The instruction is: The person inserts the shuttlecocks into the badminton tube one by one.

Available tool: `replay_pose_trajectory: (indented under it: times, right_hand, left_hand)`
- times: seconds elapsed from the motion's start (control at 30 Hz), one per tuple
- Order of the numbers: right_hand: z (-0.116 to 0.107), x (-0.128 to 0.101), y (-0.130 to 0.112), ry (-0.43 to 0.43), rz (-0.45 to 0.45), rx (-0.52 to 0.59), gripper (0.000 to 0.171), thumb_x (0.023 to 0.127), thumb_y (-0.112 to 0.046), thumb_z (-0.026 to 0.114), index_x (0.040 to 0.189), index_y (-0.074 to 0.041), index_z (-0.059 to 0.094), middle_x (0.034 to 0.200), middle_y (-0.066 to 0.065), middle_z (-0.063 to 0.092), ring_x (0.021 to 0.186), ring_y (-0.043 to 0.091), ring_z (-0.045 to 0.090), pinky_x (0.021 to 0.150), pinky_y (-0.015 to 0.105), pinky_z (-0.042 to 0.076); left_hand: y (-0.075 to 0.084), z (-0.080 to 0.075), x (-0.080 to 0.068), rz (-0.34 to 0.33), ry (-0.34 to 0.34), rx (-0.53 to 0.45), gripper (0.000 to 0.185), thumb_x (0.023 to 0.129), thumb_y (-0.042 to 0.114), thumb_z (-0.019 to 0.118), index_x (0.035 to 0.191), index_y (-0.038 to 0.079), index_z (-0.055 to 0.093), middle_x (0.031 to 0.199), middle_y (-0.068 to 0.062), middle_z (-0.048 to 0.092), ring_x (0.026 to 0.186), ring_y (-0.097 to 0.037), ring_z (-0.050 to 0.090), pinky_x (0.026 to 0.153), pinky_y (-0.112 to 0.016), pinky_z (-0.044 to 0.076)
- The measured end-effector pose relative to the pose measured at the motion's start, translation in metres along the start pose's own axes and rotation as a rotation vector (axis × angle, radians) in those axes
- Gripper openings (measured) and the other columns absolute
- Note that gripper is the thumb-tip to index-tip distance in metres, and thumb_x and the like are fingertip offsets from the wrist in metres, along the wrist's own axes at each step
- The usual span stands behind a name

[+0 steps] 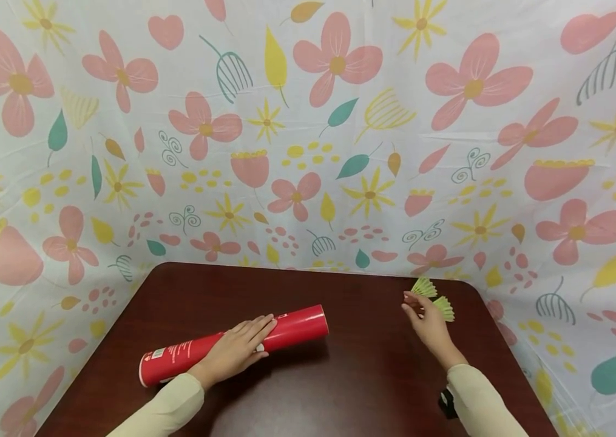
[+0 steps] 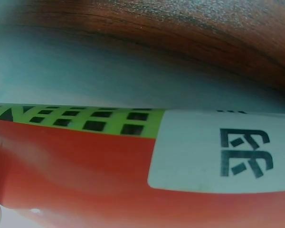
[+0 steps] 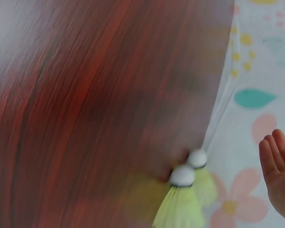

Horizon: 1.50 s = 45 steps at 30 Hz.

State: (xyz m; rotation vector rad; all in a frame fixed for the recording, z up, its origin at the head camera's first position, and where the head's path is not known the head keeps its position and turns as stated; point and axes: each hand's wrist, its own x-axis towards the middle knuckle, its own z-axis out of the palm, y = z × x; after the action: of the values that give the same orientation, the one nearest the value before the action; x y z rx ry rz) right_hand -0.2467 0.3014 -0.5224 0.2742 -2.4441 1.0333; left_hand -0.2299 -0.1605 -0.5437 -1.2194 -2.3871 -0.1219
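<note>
A red cylindrical tube (image 1: 302, 325) with white print lies slantwise at the left of the table. My left hand (image 1: 233, 352) holds it from above near its middle, fingers across the top and thumb on the near side. The left wrist view shows the red tube (image 2: 85, 166) close up, with a green checked strip and a white label. At the back right are two yellow shuttlecocks (image 1: 444, 308) with white heads. My right hand (image 1: 429, 325) is beside them, overlapping them in the head view. In the right wrist view its fingers (image 3: 275, 152) are extended, apart from the shuttlecocks (image 3: 183, 176).
The dark brown table (image 1: 351, 388) has rounded back corners. A flower-print cloth (image 1: 297, 133) hangs behind it and along both sides. A small black object (image 1: 447, 403) shows at the right sleeve (image 1: 477, 397).
</note>
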Motion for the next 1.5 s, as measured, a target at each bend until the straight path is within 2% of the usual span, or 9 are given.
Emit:
replay_pose_trajectory:
  times: [0.33, 0.5, 0.6, 0.67, 0.77, 0.83, 1.13, 1.37, 1.5]
  right_hand:
    - [-0.036, -0.007, 0.039, 0.044, 0.161, -0.040, 0.045, 0.094, -0.005, 0.060, 0.135, 0.006, 0.046, 0.122, 0.029, 0.054, 0.109, 0.046, 0.053, 0.087, 0.056, 0.045]
    - [-0.047, -0.013, 0.054, 0.053, 0.200, -0.061, 0.046, 0.095, -0.007, 0.059, 0.136, 0.008, 0.044, 0.122, 0.031, 0.052, 0.107, 0.047, 0.053, 0.086, 0.056, 0.044]
    - [-0.049, -0.017, 0.063, 0.088, 0.215, -0.094, 0.045, 0.092, -0.004, 0.061, 0.132, 0.010, 0.047, 0.118, 0.031, 0.056, 0.103, 0.044, 0.056, 0.082, 0.045, 0.048]
    - [-0.049, -0.019, 0.068, 0.102, 0.244, -0.109, 0.044, 0.092, -0.005, 0.063, 0.131, 0.010, 0.048, 0.116, 0.030, 0.057, 0.102, 0.043, 0.057, 0.078, 0.028, 0.048]
    - [-0.049, -0.023, 0.074, 0.087, 0.289, -0.120, 0.045, 0.093, -0.008, 0.062, 0.131, 0.011, 0.048, 0.115, 0.030, 0.057, 0.101, 0.040, 0.057, 0.071, 0.009, 0.039]
    - [-0.049, -0.025, 0.076, 0.065, 0.317, -0.117, 0.045, 0.095, -0.010, 0.060, 0.132, 0.012, 0.047, 0.116, 0.030, 0.056, 0.102, 0.040, 0.056, 0.069, 0.005, 0.036]
    - [-0.044, -0.028, 0.077, 0.034, 0.338, -0.124, 0.043, 0.093, -0.006, 0.060, 0.128, 0.016, 0.047, 0.111, 0.033, 0.058, 0.098, 0.042, 0.059, 0.067, 0.021, 0.048]
    - [-0.038, -0.033, 0.079, 0.001, 0.317, -0.153, 0.035, 0.094, -0.005, 0.059, 0.121, 0.017, 0.053, 0.101, 0.030, 0.057, 0.090, 0.040, 0.058, 0.065, 0.034, 0.049]
    - [-0.035, -0.034, 0.080, -0.012, 0.312, -0.163, 0.029, 0.094, -0.007, 0.058, 0.114, 0.015, 0.057, 0.098, 0.027, 0.058, 0.086, 0.038, 0.058, 0.063, 0.035, 0.048]
  left_hand:
    - [0.001, -0.001, 0.000, -0.011, -0.002, -0.006, 0.081, 0.083, 0.034, 0.075, 0.149, 0.009, 0.036, 0.148, -0.011, 0.043, 0.131, -0.024, 0.046, 0.105, -0.040, 0.040]
    - [0.001, -0.002, -0.001, -0.013, -0.008, 0.004, 0.079, 0.084, 0.036, 0.073, 0.149, 0.009, 0.036, 0.148, -0.010, 0.042, 0.131, -0.024, 0.045, 0.105, -0.039, 0.039]
    - [0.001, -0.002, -0.001, -0.013, -0.007, 0.005, 0.079, 0.084, 0.036, 0.074, 0.149, 0.009, 0.036, 0.149, -0.009, 0.041, 0.132, -0.023, 0.045, 0.105, -0.038, 0.039]
    - [0.001, -0.001, -0.001, -0.011, -0.003, 0.003, 0.079, 0.084, 0.036, 0.074, 0.149, 0.009, 0.036, 0.149, -0.009, 0.040, 0.131, -0.023, 0.045, 0.105, -0.038, 0.039]
    - [0.001, 0.000, -0.001, -0.005, 0.001, 0.000, 0.079, 0.084, 0.035, 0.074, 0.148, 0.009, 0.037, 0.148, -0.010, 0.042, 0.131, -0.024, 0.046, 0.105, -0.039, 0.039]
    - [0.000, 0.000, -0.001, -0.006, -0.002, 0.006, 0.079, 0.084, 0.036, 0.073, 0.149, 0.009, 0.036, 0.148, -0.010, 0.042, 0.131, -0.024, 0.045, 0.105, -0.039, 0.039]
    - [-0.002, 0.000, -0.001, 0.011, 0.021, 0.010, 0.081, 0.081, 0.035, 0.076, 0.148, 0.008, 0.038, 0.150, -0.009, 0.040, 0.130, -0.024, 0.047, 0.104, -0.039, 0.039]
    - [0.001, -0.004, 0.000, 0.027, 0.033, 0.000, 0.078, 0.082, 0.034, 0.076, 0.146, 0.007, 0.041, 0.147, -0.010, 0.043, 0.128, -0.025, 0.049, 0.102, -0.040, 0.041]
    - [0.000, -0.004, 0.000, 0.029, 0.029, 0.006, 0.079, 0.082, 0.034, 0.076, 0.146, 0.006, 0.040, 0.148, -0.010, 0.043, 0.128, -0.025, 0.049, 0.101, -0.041, 0.042]
